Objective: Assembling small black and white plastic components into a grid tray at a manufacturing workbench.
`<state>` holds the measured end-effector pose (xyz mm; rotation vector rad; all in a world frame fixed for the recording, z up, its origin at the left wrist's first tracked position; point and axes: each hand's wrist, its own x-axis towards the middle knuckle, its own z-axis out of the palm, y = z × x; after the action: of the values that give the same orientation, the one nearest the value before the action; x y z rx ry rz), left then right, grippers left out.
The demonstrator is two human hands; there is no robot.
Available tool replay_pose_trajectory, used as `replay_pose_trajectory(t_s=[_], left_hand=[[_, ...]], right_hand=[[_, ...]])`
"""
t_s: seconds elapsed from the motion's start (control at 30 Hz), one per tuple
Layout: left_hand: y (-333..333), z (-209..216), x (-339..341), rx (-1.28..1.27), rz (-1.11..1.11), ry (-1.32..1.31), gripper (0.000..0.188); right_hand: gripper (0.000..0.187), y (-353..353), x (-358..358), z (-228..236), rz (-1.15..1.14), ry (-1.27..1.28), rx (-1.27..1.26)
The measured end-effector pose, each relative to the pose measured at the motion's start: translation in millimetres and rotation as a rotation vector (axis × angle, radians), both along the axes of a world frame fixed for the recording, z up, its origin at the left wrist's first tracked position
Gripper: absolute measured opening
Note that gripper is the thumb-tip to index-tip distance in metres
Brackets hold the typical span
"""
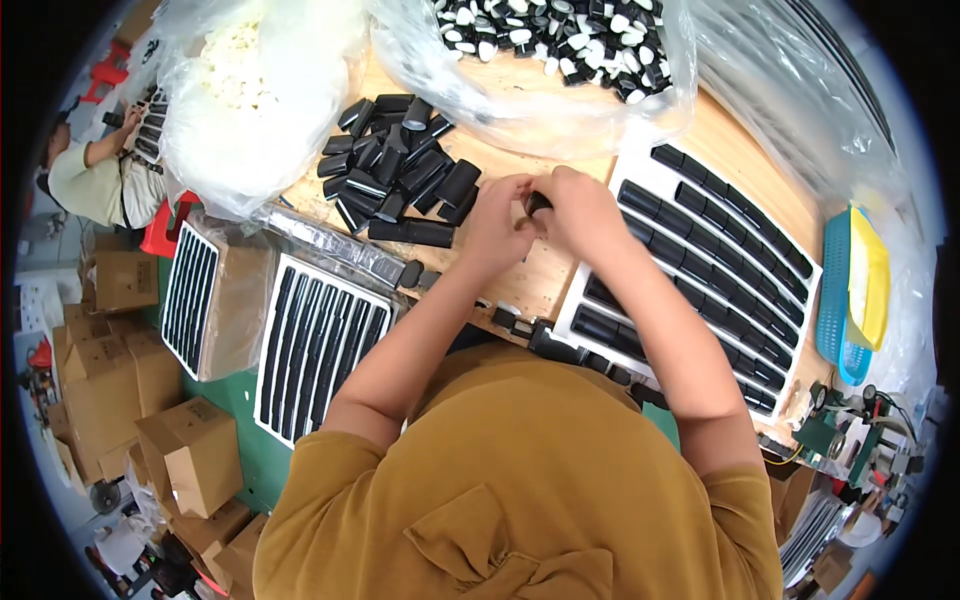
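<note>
Over the wooden table, my left hand (pixel 496 222) and my right hand (pixel 578 212) meet with fingers pinched together. A small black piece (pixel 538 203) shows between the fingertips, mostly hidden by them. Both hands seem to touch it. Just left of my left hand lies a loose pile of short black tube-like pieces (pixel 390 165). On the right, near my right forearm, a white tray (pixel 632 165) carries curved rows of similar black pieces.
A clear plastic bag (pixel 430 95) with black-and-white small parts stands at the back. Another bag (pixel 240 160) holds cream-coloured bits. A blue basket (pixel 833 300) sits far right. Two more filled trays lean left, near cardboard boxes (pixel 190 455). Another person (pixel 90 180) works far left.
</note>
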<state>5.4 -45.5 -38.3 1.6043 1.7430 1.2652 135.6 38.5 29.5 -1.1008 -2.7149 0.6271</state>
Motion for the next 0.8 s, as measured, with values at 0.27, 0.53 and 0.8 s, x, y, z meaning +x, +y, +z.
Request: replay_pose_trajectory(t_s=[0.27, 0.53, 0.8], left_hand=[[10, 0, 0, 0.089, 0.211, -0.451, 0.046], [7, -21, -4, 0.278, 0.169, -0.036, 0.017], [14, -17, -2, 0.257, 0.132, -0.038, 0.014]], right_hand=[[0.039, 12, -74, 24, -0.228, 0.561, -0.292], [0.026, 65, -113, 13, -0.179, 0.440, 0.054], [0.018, 190, 19, 9, -0.435, -0.233, 0.687]])
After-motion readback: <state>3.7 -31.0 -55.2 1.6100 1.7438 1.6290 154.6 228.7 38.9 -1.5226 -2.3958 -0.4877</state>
